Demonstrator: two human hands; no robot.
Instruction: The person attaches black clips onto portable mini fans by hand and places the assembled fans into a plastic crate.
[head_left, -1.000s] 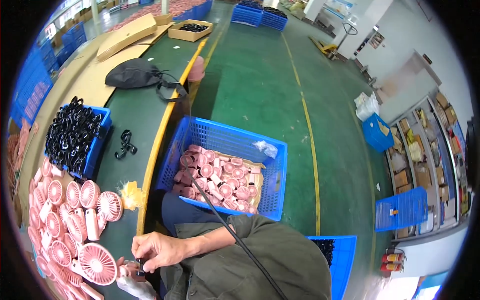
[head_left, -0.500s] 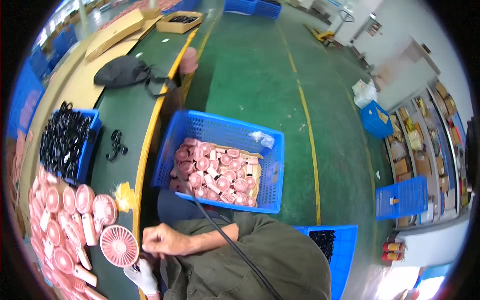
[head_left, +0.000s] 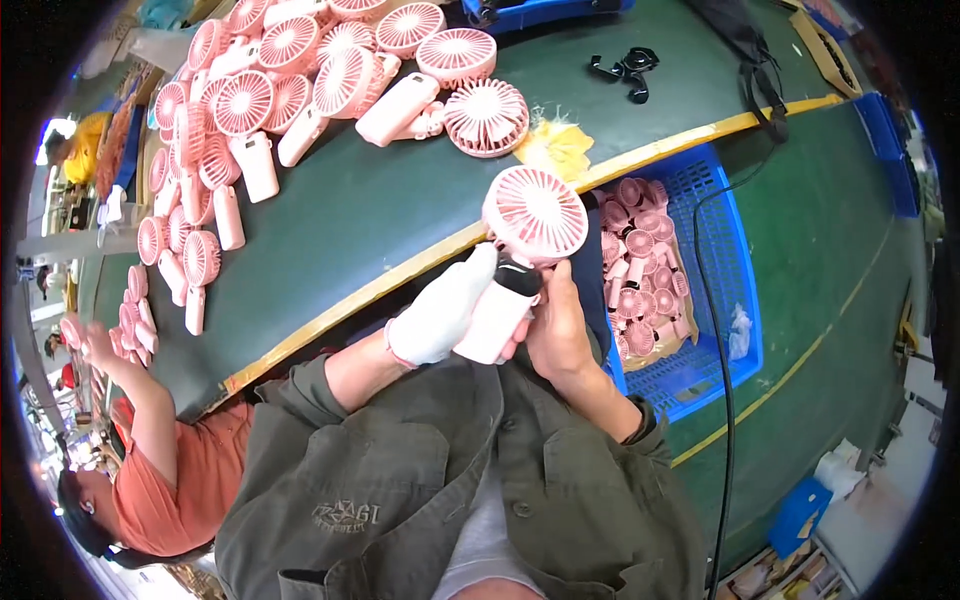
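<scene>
Far left: a co-worker in an orange shirt [head_left: 200,470], one hand [head_left: 98,345] raised at the nearest pink fans, contact unclear. Next, on the green table [head_left: 320,230], a loose heap of pink handheld fans [head_left: 245,105], some lying flat, others leaning on one another.

Centre: my left hand [head_left: 440,310], in a white glove, grasps the left side of the handle of one pink fan [head_left: 537,212]. The fan is in front of my jacket [head_left: 390,500], by the table's yellow edge; its round head points away from me, handle toward me, a black piece [head_left: 517,278] at the neck. Yellow patch [head_left: 556,150] on the table just beyond the head. My right hand [head_left: 560,325], bare, grips the fan's right side, thumb up by the head.

Right: black curved parts [head_left: 630,70] on the table; below the table edge, a blue crate [head_left: 745,300] holding more pink fans [head_left: 645,260]; a dark cable [head_left: 725,400] crosses its right side in view.
</scene>
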